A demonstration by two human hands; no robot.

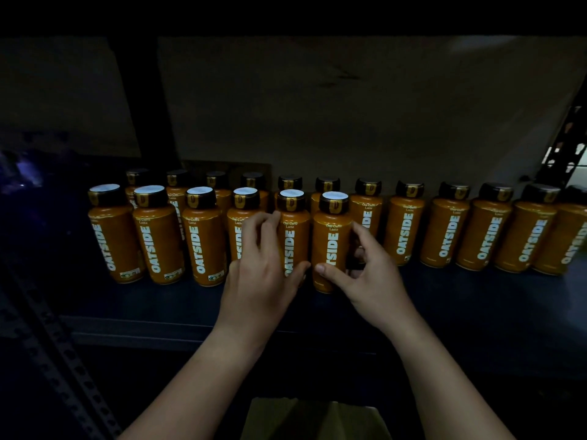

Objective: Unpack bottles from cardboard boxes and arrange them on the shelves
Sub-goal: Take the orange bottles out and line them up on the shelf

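Cardboard of a brown box (313, 419) shows at the bottom edge of the view, cut off and too dark to tell whether any bottles remain inside. Above it both bare forearms reach forward to a dark metal shelf (460, 300), where orange plastic bottles with black caps and white "OATSIDE" lettering stand upright in two rows. The left hand (259, 274) wraps the fifth front-row bottle (293, 230), thumb across its lower front and fingers curled behind its left side. The right hand (365, 271) pinches the sixth front-row bottle (332, 242), thumb on its lower front, fingers bent round its right side. Both bottles stand with their long axes vertical, just beside each other, at the right end of the front row of six (158, 233). Directly ahead of the hands, they appear to rest on the shelf, though the hands hide their bases. To their right the front row stops, and only the back row (451, 223) runs on toward the right edge; the next bottles would probably go in that open strip, nearer the right hand. Back-row bottles behind the front six show little more than caps. A perforated upright (57, 354) crosses the lower left, and the far left is too dim to make out.
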